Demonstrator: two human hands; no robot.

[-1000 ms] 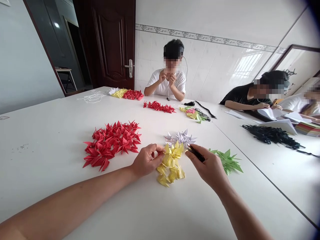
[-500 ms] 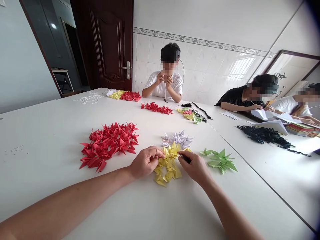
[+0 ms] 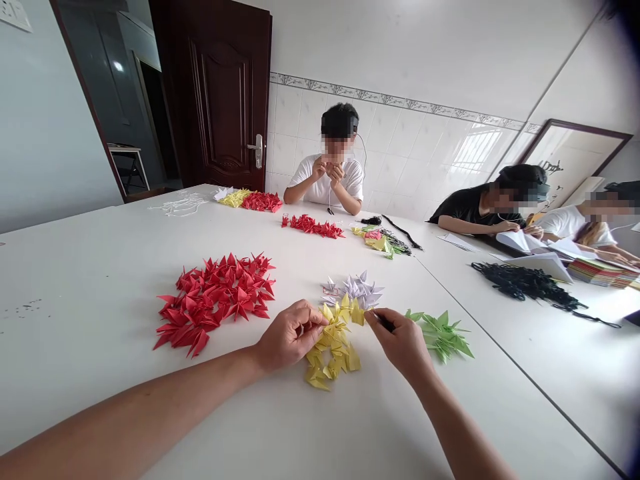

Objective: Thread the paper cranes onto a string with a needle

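Note:
Folded yellow paper cranes (image 3: 330, 347) lie in a loose pile between my hands. My left hand (image 3: 294, 333) is closed in a pinch at the pile's left edge; what its fingertips hold, if anything, is hidden. On the other side, my right hand (image 3: 403, 343) is closed around a slim black tool (image 3: 384, 321), its kind unclear. The fingertips of that hand are close to a yellow crane (image 3: 357, 312) at the pile's upper right. Just behind lie white-lilac paper cranes (image 3: 357, 291). Green paper cranes (image 3: 445, 335) are to the right of my right hand.
A big heap of red paper cranes (image 3: 215, 300) spreads left on the white table (image 3: 90, 307). Black cords (image 3: 525, 283) lie at right, near stacked coloured paper (image 3: 603, 272). Across the table sits a person (image 3: 327, 177) with hands raised; others work at the right.
The view has tilted up slightly, so the table sits lower. My right hand has shifted a little to the right, away from my left hand, which stays pinched by the yellow pile.

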